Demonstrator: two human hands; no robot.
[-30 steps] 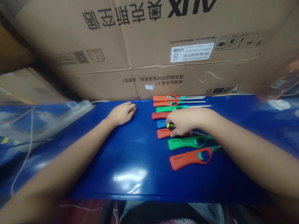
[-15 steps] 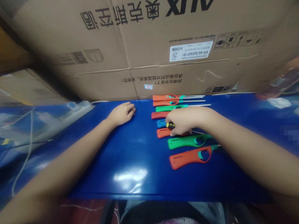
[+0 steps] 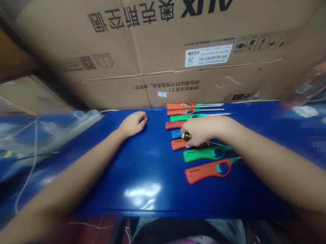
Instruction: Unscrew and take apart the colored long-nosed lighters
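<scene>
A row of long-necked gas lighters lies on the blue table, handles to the left and metal tubes to the right. My right hand (image 3: 199, 132) is closed around a black-and-yellow screwdriver (image 3: 186, 136), over the middle of the row. Under that hand, a blue lighter (image 3: 175, 134) and an orange lighter (image 3: 178, 144) are partly covered. Nearer to me lie a green lighter (image 3: 198, 155) and another orange lighter (image 3: 203, 171). My left hand (image 3: 133, 124) rests on the table to the left with curled fingers. Tiny shiny bits show by its fingertips, too small to name.
Behind the row stands a large cardboard box (image 3: 110, 88). More lighters, including a red-orange one (image 3: 175, 106), lie against its base. At the left are a whitish plastic item (image 3: 89, 119) and a white cable (image 3: 32, 171). White crumpled pieces (image 3: 304, 111) lie at the right.
Both hands and the lighters stay almost exactly where they were. Only a very slight shift of the view shows.
</scene>
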